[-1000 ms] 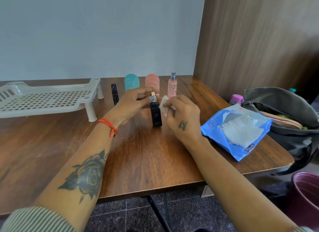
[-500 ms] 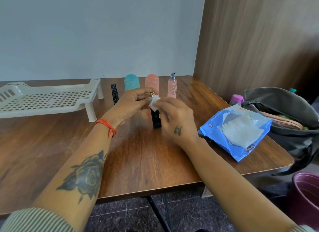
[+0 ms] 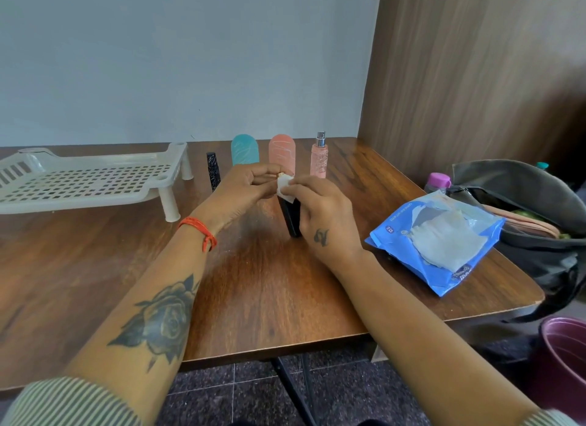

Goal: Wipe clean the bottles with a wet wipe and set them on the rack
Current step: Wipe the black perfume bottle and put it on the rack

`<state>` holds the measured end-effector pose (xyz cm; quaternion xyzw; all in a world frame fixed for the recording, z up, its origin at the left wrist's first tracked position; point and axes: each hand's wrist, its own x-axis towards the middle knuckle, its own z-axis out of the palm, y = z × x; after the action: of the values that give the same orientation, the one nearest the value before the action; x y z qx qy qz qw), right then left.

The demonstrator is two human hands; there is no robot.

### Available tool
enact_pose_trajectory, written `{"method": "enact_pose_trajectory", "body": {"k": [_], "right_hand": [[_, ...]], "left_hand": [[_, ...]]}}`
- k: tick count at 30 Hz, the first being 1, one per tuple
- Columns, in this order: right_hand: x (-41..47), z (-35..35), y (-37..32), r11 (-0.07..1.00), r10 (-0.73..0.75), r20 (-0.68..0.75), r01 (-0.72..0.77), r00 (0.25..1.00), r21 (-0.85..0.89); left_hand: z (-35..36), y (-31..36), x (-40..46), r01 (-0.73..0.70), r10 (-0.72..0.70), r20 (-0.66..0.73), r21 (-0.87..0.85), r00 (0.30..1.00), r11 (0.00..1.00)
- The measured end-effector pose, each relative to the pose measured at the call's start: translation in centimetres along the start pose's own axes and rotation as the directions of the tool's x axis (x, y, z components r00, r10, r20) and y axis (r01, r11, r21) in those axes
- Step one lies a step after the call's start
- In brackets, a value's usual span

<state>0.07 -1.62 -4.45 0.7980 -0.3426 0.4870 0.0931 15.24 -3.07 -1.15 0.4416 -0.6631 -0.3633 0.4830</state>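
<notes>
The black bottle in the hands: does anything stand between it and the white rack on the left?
Nothing visible blocks the way. The black bottle stands between both hands, and the rack lies to its left across bare table. The slim black tube stands near the rack's leg, behind that path.

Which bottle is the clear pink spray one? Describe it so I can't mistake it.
Start at the wooden wall panel; along the table's back edge stands a row of bottles. It is the rightmost, beside the salmon bottle: the pink spray bottle, the only one with a silver nozzle.
</notes>
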Motion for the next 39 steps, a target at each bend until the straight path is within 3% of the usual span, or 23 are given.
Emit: {"method": "enact_pose_trajectory", "body": {"k": [6,10,12,19,29,32,35,37,39], "right_hand": [[0.2,-0.4,0.3,0.976,0.211,-0.088,-0.204,0.974,0.081],[-0.1,-0.6,-0.4,0.995,0.073,-0.072,-0.068,0.995,0.069],[0.0,-0.5,-0.4,0.991,0.085,-0.071,-0.077,0.994,0.106],[0.1,-0.4,0.8,0.886,0.433,-0.07,-0.411,0.899,0.213],[-0.2,-0.1,0.8,0.884,0.415,0.011,-0.406,0.91,0.231],[-0.2,0.5,1.2,0.838,0.479,0.066,-0.478,0.875,0.262],[-0.1,0.3,1.3,0.793,0.564,-0.023,-0.533,0.826,0.294],[0.1,-0.1,0.9,0.83,0.523,-0.098,-0.48,0.847,0.282],[0.0,0.0,0.4,0.903,0.389,-0.094,-0.359,0.916,0.237]], "left_hand": [[0.0,-0.1,0.2,0.0,0.0,-0.002,0.008,1.0,1.0],[-0.1,-0.1,0.1,-0.006,0.006,-0.007,-0.01,1.0,1.0],[-0.1,-0.1,0.1,-0.004,0.004,-0.007,-0.014,1.0,1.0],[0.0,-0.1,0.2,-0.018,0.019,0.032,-0.033,0.999,0.999],[0.1,-0.5,0.2,0.004,-0.003,0.012,-0.109,1.0,0.994],[0.0,-0.5,0.2,0.003,-0.006,-0.023,-0.113,1.0,0.994],[0.0,-0.7,0.3,0.014,-0.019,-0.056,-0.088,0.998,0.996],[0.0,-0.7,0.3,0.014,-0.018,-0.053,-0.089,0.998,0.996],[0.0,-0.7,0.2,0.011,-0.017,-0.054,-0.117,0.998,0.993]]}}
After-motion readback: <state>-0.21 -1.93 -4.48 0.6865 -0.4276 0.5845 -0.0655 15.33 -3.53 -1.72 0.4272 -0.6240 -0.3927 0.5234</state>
